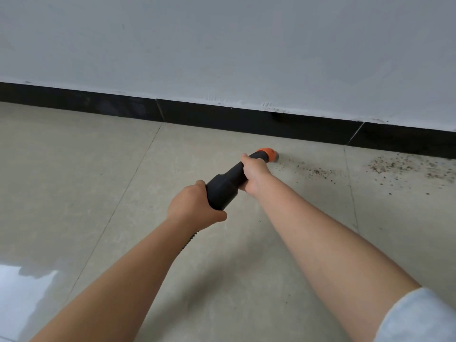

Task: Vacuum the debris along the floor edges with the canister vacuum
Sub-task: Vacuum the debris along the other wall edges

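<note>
Both my hands hold a black vacuum nozzle tube (225, 187) that points away from me toward the wall. My left hand (192, 208) grips its thick rear end. My right hand (254, 172) grips the thinner front part, just behind the orange tip (267, 154). The tip is down at the beige tiled floor, close to the black baseboard (246, 119). Dark gritty debris (399, 166) lies scattered on the tile to the right of the tip, thickest near the baseboard at the far right. A thin trail of debris reaches almost to the tip. The canister is out of view.
A grey-white wall (222, 45) rises above the baseboard across the whole view. A ribbed black hose (187, 243) shows below my left wrist. Beige floor tiles (74, 181) with thin grout lines stretch to the left and toward me.
</note>
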### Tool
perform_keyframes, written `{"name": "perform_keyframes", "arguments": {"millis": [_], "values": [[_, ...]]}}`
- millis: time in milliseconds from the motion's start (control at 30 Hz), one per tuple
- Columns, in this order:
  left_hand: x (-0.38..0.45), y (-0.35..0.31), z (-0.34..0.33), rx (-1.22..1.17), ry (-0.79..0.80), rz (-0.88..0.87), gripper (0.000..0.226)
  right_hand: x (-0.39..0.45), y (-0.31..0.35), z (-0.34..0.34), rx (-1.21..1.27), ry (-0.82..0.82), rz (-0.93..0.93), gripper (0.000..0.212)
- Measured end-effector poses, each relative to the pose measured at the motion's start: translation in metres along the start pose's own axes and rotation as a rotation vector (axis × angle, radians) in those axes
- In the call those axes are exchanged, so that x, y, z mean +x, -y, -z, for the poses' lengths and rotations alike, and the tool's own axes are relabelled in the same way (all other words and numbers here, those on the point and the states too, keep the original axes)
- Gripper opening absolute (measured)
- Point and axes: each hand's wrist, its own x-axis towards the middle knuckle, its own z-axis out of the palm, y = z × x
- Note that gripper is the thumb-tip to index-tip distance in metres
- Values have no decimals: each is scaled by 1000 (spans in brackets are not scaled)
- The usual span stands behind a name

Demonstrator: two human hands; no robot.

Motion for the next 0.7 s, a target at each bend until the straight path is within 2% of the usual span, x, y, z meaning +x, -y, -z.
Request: {"name": "perform_keyframes", "arguments": {"millis": [167, 567, 700], "values": [[-1, -8, -5, 34, -58, -25, 39, -1, 7, 8, 7, -29, -11, 47], [-1, -14, -16, 79, -5, -117, 39, -3, 6, 34, -145, -113, 15, 42], [-3, -13, -14, 93, -16, -117, 39, -10, 9, 29, -122, -115, 0, 42]]}}
